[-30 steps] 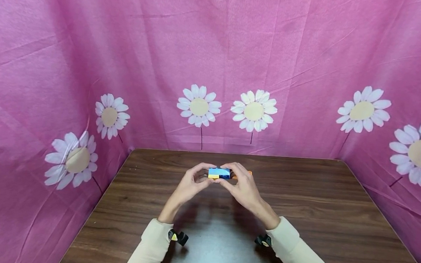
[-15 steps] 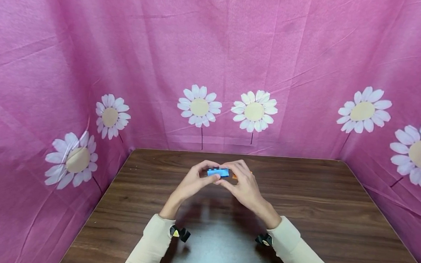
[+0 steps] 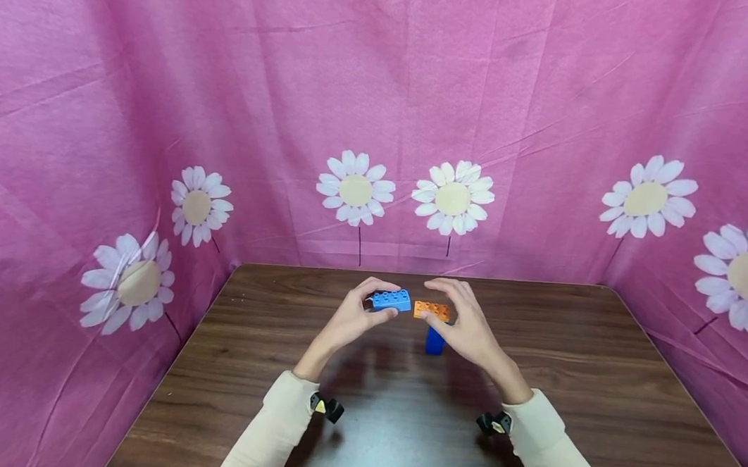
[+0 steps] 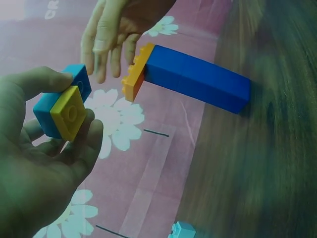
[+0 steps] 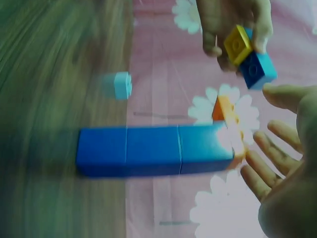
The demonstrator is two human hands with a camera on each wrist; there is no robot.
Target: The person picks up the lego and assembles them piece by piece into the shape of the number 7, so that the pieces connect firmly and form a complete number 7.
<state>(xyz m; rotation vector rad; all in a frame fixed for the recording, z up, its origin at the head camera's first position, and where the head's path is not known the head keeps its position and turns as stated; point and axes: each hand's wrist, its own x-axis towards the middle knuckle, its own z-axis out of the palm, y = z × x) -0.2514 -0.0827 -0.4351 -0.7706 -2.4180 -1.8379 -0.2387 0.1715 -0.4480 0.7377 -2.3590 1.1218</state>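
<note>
My left hand (image 3: 350,320) pinches a light blue toy brick (image 3: 392,300), studs up, between thumb and fingers. A smaller yellow brick (image 4: 68,113) is attached under part of it, as the left wrist view shows. To its right stands an upright tower of blue bricks (image 5: 153,151), capped by an orange brick (image 3: 432,309) that sticks out to the left. My right hand (image 3: 470,334) is beside the tower top, its fingers spread and holding nothing. In the head view its thumb overlaps the orange brick; whether it touches cannot be told.
A small pale blue brick (image 5: 122,85) is on the wooden table (image 3: 563,384) beyond the tower, seen in both wrist views. A pink cloth with printed daisies (image 3: 405,122) hangs along the table's back and sides.
Both hands were together on the light blue and yellow bricks. My right hand has let go and moved right, uncovering the tower; the left keeps the bricks, now tilted studs up.
</note>
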